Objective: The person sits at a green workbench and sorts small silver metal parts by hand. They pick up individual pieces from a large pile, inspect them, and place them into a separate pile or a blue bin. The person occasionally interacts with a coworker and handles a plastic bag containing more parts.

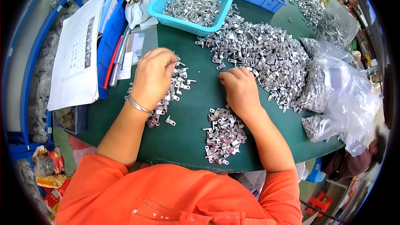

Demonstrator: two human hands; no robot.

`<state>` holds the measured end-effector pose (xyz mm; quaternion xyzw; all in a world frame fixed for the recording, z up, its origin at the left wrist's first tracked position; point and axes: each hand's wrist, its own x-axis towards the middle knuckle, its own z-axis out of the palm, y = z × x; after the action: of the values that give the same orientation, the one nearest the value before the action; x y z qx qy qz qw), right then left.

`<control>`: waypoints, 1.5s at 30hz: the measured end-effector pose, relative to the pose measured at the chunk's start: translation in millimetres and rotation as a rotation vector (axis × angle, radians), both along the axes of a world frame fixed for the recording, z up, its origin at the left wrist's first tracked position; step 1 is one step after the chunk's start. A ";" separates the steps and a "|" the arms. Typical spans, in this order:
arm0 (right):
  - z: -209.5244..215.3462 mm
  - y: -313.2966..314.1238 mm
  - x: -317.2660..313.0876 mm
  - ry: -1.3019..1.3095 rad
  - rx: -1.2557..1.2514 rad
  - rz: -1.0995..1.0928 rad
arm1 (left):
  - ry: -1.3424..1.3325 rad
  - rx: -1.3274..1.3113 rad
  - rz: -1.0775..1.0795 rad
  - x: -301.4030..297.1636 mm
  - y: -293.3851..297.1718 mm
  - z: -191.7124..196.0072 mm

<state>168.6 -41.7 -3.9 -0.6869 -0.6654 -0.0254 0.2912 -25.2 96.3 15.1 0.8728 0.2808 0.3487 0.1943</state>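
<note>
My left hand [155,75], with a silver bangle at the wrist, is closed over a loose pile of small metal brackets [180,84] and hides part of it. Its fingers curl inward, so anything in them is out of sight. My right hand [241,88] is closed too, its fingertips bent down just beside the large heap of brackets [273,50]; what it may hold is hidden. Between my forearms, near the front edge, lies another small pile of brackets [224,135].
A turquoise basket [227,6] of metal parts and a blue bin [271,3] stand at the back of the green table [183,150]. Papers [75,58], a blue tray and a red pen are at left. Clear plastic bags [346,96] of parts crowd the right edge.
</note>
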 end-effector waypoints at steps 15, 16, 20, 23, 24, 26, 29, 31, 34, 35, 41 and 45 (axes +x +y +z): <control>9.4 -34.9 -9.1 1.127 -0.104 0.222 | -0.235 -1.300 -0.337 23.2 -64.2 5.1; 12.1 -34.1 -11.6 0.786 0.001 0.242 | -0.222 -1.252 -0.339 24.3 -63.5 6.2; 30.2 -40.7 -2.5 0.543 0.141 0.128 | -0.274 -0.474 -0.368 20.6 -58.2 1.7; 24.0 -53.6 28.4 0.528 0.121 -0.249 | -0.214 -0.317 -0.389 22.3 -63.2 7.5; 22.9 -57.9 35.3 0.455 0.025 -0.351 | -0.191 -0.266 -0.413 23.0 -68.9 6.5; 15.9 -56.9 37.4 0.355 0.004 -0.297 | -0.166 -0.333 -0.553 24.7 -85.8 3.1; 10.9 -50.8 24.8 0.238 -0.068 -0.353 | -0.051 -0.277 -0.739 29.2 -87.1 -11.5; -1.4 -48.2 29.1 0.153 -0.096 -0.382 | -0.052 -0.297 -0.722 29.5 -85.8 -10.7; 7.3 -53.1 35.2 0.319 -0.209 -0.400 | -0.065 -0.359 -0.651 29.0 -84.7 -7.2; 13.2 -52.7 35.2 0.690 -0.338 -0.393 | -0.083 -0.425 -0.599 28.2 -86.2 -7.6; 31.7 -51.5 8.6 1.391 -0.439 -0.103 | -0.275 -1.249 -0.487 28.4 -87.0 -2.6; 31.0 -49.3 -1.1 1.454 -0.434 -0.063 | -0.235 -1.392 -0.460 27.3 -81.2 -1.5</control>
<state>167.5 -91.0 27.1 -0.5913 -0.2759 0.5569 0.5138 2.1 15.1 13.6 0.5415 0.2242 0.1318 0.7994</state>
